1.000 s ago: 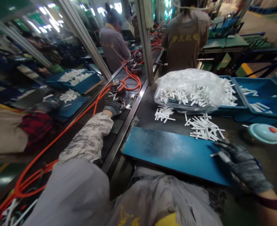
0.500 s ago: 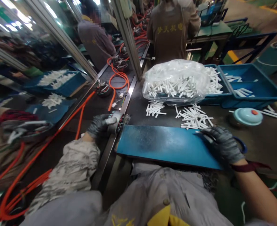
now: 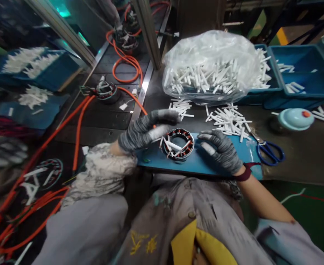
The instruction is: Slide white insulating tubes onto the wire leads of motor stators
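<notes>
Head view: wound ring [image 3: 191, 143] near front edge of blue board [image 3: 200, 160].
Left hand [image 3: 142, 133], right hand [image 3: 223, 151] spread, flanking; tubes [image 3: 231, 119] crowd far edge, scissors [image 3: 260, 142] right.

Blue-handled scissors [image 3: 262, 146] lie near a pale-blue domed container [image 3: 294, 119]; a metal post [image 3: 147, 35] stands farther back.

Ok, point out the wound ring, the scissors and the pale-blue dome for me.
Wound ring [image 3: 191, 142], head view: right side of its band.
Scissors [image 3: 271, 152], head view: the blue handles.
Pale-blue dome [image 3: 294, 119], head view: its curved top surface.
</notes>
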Available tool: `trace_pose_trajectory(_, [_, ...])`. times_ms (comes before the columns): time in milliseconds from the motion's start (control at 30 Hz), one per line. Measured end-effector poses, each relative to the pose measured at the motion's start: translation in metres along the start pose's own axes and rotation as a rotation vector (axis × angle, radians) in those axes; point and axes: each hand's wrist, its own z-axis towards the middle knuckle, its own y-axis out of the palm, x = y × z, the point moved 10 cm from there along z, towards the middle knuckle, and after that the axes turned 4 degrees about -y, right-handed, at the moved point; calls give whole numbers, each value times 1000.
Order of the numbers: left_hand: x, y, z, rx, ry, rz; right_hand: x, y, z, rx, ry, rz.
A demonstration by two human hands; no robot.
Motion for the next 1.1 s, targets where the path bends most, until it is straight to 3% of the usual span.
trace_pose_trajectory(100, [-45, -11, 16, -102, -9, 466, -24, 27, 2, -121, -119, 137])
trace_pose_trajectory(167, [-81, -1, 19, -248, -99, 620, -34, 46, 6, -193, -157, 179])
trace_pose_trajectory(233, [-95, 6, 13, -304, -140, 663, -29, 60, 10, -219, -89, 196])
trace_pose_trajectory(300, [-83, -1, 2, -177, -120, 687, -13, 66, 13, -193, 64, 307])
trace_pose_trajectory(400, [-55, -22, -22, 83, -130, 722, 14, 71, 10, -105, 351, 683])
trace_pose_trajectory(467, [-51, -23, -34, 119, -196, 707, 24, 77, 8, -99, 494, 885])
trace_pose_trajectory(567, [-48, -2, -31, 71, -185, 561, 23, 79, 13, -190, 537, 986])
trace_pose_trajectory(633, [-38, 31, -20, -55, -86, 501, 21, 78, 17, -273, 521, 993])
trace_pose_trajectory(700, [-33, 64, -10, -202, -51, 585, 21, 77, 16, -375, 525, 1014])
trace_pose_trajectory(767, [-34, 83, -5, -274, -72, 705, 22, 76, 13, -450, 537, 1050])
trace_pose_trajectory(867, [-34, 85, -4, -278, -51, 708, 25, 71, 11, -441, 526, 1026])
trace_pose_trajectory(1000, [-42, 82, -18, -378, 24, 634, 22, 72, 8, -421, 517, 926])
trace_pose_trajectory(1100, [-46, 75, -25, -356, 14, 555, 16, 72, 9, -405, 467, 837])
